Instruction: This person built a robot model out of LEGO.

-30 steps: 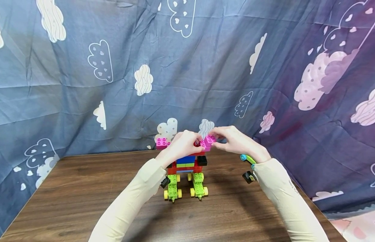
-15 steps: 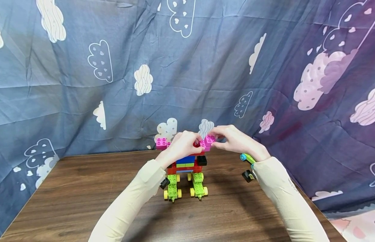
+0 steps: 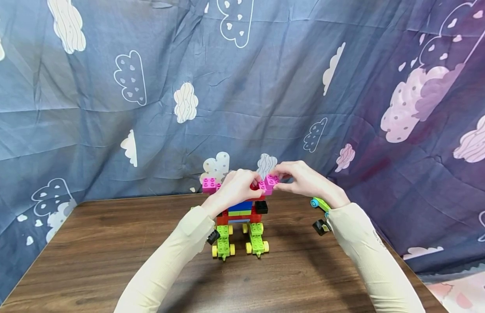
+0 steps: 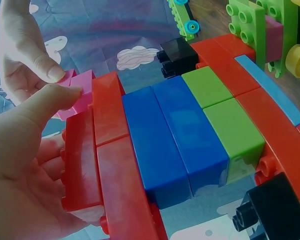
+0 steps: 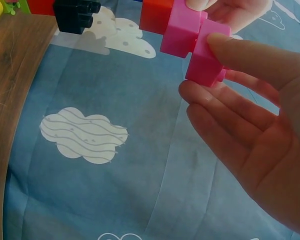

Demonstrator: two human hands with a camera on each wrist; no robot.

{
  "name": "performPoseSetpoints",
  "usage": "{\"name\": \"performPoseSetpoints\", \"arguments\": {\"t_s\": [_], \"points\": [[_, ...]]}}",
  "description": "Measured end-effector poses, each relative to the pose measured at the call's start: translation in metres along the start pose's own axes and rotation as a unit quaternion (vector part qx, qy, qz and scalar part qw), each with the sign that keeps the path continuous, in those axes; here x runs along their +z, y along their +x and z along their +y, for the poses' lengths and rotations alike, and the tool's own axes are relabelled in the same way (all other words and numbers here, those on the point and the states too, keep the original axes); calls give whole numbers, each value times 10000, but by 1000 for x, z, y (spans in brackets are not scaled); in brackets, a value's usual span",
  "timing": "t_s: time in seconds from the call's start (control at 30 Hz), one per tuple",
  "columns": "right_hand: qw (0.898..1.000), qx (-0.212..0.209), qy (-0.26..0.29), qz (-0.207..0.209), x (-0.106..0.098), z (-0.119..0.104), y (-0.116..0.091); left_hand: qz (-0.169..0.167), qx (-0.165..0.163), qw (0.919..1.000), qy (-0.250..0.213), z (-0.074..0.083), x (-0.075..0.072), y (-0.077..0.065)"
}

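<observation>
A figure built of toy bricks stands on the table, with red bricks (image 4: 107, 107), blue bricks (image 4: 165, 135) and light green bricks (image 4: 225, 110) in its body. Two lime wheeled bases (image 3: 257, 239) form its feet. At its upper right, one pink brick (image 5: 182, 27) joins the red top, and a second pink brick (image 5: 208, 52) sits on it, offset outward. My left hand (image 3: 237, 184) grips the inner pink brick, thumb on its side, fingers behind the red top. My right hand (image 3: 305, 180) pinches the outer pink brick between thumb and fingers. Another pink brick (image 3: 209, 184) tops the figure's left side.
Black bricks (image 3: 261, 207) stick out from the figure's sides. A lime piece with blue wheels (image 3: 320, 204) lies on the wooden table (image 3: 121, 243) near the right forearm, beside a black piece (image 3: 320, 227). A cloud-print cloth (image 3: 160, 108) hangs behind.
</observation>
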State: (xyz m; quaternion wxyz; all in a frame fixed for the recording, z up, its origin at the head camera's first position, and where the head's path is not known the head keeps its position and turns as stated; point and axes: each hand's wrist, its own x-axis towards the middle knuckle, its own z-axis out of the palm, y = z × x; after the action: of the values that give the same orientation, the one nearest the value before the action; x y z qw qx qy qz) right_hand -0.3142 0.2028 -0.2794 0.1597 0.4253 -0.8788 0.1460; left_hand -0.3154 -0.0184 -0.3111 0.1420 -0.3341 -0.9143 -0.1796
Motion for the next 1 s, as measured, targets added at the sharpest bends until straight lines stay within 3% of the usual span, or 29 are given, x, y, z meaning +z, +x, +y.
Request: {"name": "performPoseSetpoints", "arguments": {"t_s": [0.37,1.0], "points": [[9999,97,-15,-102,0,-1,1,-43,-59,9999,-123,0,0,-1],[9997,-55,-236,81,4,-2,1,32,-59,10000,19,0,1,-1]]}}
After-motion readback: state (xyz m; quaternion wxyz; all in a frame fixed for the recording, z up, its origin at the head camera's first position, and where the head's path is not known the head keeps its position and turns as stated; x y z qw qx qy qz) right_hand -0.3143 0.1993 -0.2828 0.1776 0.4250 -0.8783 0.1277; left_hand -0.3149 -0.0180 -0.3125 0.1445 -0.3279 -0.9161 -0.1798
